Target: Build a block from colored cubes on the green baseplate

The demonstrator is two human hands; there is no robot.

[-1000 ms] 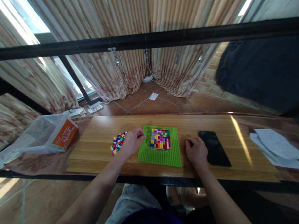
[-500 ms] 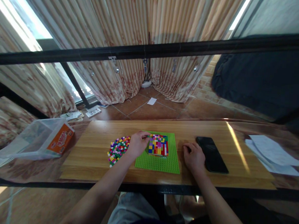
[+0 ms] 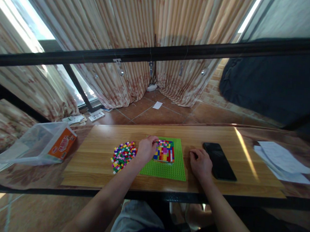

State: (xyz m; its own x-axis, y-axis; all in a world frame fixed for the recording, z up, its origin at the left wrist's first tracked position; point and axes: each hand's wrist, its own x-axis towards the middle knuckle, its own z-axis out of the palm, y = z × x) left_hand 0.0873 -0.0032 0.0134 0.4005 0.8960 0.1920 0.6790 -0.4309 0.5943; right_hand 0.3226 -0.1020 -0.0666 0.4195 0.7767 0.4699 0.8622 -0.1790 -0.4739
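Note:
A green studded baseplate (image 3: 178,168) lies on the wooden board, bearing a low block of many-coloured toy bricks (image 3: 164,151). At that block's upper left corner my left hand (image 3: 146,150) has its fingers pinched together; what is between the fingertips, if anything, is too small to make out. A heap of small loose bricks (image 3: 123,155) lies left of the baseplate, beside my left wrist. To the right of the plate my right hand (image 3: 201,163) rests on the board with its fingers curled in, nothing visible in them. Its outer side is close to a black smartphone (image 3: 219,161).
A clear plastic tub (image 3: 44,138) with an orange label stands on the left. Sheets of white paper (image 3: 284,159) lie at the right end. A black metal bar (image 3: 157,54) crosses beyond the wooden board (image 3: 90,174), in front of long curtains (image 3: 118,25).
My left hand has shifted slightly right, its fingertips closer over the upper left corner of the brick block. My right hand stays where it was.

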